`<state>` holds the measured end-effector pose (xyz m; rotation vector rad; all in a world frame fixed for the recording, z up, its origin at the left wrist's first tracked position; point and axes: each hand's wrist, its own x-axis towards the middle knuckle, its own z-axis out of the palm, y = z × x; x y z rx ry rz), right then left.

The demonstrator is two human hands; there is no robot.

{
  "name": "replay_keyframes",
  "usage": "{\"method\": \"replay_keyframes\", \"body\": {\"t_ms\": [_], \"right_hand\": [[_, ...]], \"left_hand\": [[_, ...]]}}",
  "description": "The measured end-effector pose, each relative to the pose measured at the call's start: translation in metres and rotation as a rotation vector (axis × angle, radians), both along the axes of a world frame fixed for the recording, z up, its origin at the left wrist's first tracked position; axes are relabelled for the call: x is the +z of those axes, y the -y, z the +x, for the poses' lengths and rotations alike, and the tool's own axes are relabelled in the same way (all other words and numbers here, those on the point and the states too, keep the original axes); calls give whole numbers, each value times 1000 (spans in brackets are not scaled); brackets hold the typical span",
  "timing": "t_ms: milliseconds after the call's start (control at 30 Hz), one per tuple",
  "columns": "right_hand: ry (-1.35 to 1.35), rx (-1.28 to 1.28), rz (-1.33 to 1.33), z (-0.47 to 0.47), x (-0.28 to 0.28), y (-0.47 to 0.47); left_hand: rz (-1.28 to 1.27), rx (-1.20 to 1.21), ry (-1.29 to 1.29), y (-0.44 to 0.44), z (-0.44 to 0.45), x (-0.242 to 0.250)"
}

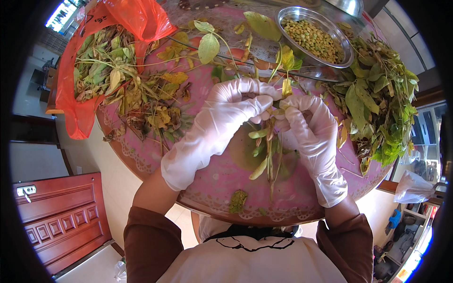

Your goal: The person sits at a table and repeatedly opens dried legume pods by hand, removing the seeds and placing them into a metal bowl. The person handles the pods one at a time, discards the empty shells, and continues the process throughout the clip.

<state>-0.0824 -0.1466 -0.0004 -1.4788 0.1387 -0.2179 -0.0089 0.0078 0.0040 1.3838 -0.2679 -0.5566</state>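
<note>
My left hand [231, 104], in a white glove, pinches a soybean plant [269, 152] at the middle of the table. Its stems and several green-yellow pods hang below the fingers, while leaves stick out above. Close beside it, my right hand [311, 123], gloved too, has thumb and forefinger closed on a pod [282, 105] of the same plant. The fingertips partly hide the pod, so I cannot tell whether it is split. A steel bowl [348, 58] beyond my right hand holds many shelled soybeans [311, 39].
Leafy soybean plants [375, 95] are heaped at the table's right. An orange-red plastic bag [67, 92] at the left holds leaves and stalks, with withered leaves [161, 116] spilling beside it. A loose leaf [238, 201] lies near the front edge of the round table [212, 184].
</note>
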Motion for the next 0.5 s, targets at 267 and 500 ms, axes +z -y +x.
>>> {"method": "replay_keyframes", "body": {"t_ms": [267, 500], "right_hand": [[3, 32, 29, 2, -3, 3], [-47, 12, 14, 3, 0, 2]], "left_hand": [[-65, -136, -143, -11, 6, 0], [-141, -109, -25, -10, 10, -3]]}}
